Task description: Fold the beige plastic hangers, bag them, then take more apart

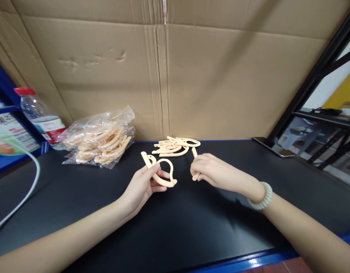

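My left hand (pixel 137 185) is closed on a cream plastic folding hanger (pixel 164 183), pinched between thumb and fingers above the black table. A curved loop stands out from its long bar. To the right of it, my right hand (pixel 213 168) is closed around a cream plastic hanger piece (pixel 194 152). Only the two ends of that piece show; the rest is hidden in the fingers. Behind both hands lies a small pile of cream hanger pieces (pixel 173 153) on the table, touching neither hand.
A clear plastic bag (pixel 101 138) full of similar cream pieces lies at the back left. Beside it stands a bottle with a red cap (pixel 24 91). A phone (pixel 273 147) rests at the back right. Cardboard (pixel 220 76) walls the black table (pixel 177 231); a white cable (pixel 35 178) crosses its left side.
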### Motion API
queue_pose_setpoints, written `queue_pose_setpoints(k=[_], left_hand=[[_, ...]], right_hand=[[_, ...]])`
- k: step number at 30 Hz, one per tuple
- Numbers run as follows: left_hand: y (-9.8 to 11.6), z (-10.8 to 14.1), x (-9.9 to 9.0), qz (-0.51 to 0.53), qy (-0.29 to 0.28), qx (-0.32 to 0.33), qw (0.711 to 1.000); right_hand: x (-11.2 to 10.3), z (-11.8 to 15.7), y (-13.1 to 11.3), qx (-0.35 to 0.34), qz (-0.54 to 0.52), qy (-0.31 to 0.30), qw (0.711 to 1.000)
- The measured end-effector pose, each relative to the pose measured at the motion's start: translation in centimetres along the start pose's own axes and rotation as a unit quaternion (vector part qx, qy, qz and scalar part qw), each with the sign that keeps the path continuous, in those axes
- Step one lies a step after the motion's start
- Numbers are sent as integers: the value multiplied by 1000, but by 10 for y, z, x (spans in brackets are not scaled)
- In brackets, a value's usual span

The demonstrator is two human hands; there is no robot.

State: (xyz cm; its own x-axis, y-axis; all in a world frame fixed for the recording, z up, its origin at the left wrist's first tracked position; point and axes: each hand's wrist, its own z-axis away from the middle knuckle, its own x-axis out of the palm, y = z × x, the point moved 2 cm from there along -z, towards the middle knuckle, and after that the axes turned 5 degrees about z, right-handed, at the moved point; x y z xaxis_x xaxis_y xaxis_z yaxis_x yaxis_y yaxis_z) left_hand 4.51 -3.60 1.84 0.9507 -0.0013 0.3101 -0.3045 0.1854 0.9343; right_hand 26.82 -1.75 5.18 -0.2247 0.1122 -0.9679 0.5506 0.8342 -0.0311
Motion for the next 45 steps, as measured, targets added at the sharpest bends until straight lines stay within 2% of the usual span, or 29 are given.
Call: queue_pose_setpoints(k=[4,12,19,23,28,34,41,45], left_hand=[[1,0,0,6,1,-4,1000],[0,1,-1,13,-2,-3,1000],[-1,0,-1,6,-16,0,1000],[-2,0,-1,2,-23,1,1000],[-1,-1,1,3,-20,2,1000],[-2,0,0,7,-35,7,999],[-3,-2,-1,4,-42,9,999],[-3,-2,0,0,-42,7,999]], right_hand=[[12,1,-2,10,-66,-46,997],[13,3,17,50,-162,-83,982],[14,5,28,36,-132,-75,988],[15,6,29,21,-93,-49,994],[5,12,37,75,-17,-13,997],[0,18,48,160,3,-84,983],[6,15,53,176,2,-76,982],[-1,13,44,177,18,-56,982]])
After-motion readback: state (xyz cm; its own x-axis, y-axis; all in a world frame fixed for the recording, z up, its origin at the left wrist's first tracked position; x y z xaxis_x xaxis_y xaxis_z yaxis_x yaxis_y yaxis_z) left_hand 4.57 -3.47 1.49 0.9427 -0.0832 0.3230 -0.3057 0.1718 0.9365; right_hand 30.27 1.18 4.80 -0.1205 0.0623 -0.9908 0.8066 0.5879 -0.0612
